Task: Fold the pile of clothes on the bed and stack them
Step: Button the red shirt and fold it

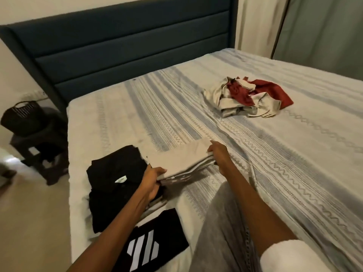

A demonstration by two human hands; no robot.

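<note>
A folded beige garment (176, 160) lies on the striped bedspread (275, 154) near the bed's left edge. My left hand (152, 180) grips its near left corner. My right hand (219, 154) holds its right edge, thumb on top. Just left of it sits a stack of folded black clothes (114, 183). A black garment with a white logo (153, 242) lies in front of that stack. An unfolded pile of beige and dark red clothes (249, 97) lies further back on the bed, to the right.
A dark blue padded headboard (127, 46) closes the far end of the bed. A dark stool with a black bag (25, 118) stands on the floor to the left. Curtains (318, 30) hang at the back right. My grey-clad knee (224, 222) rests on the bed.
</note>
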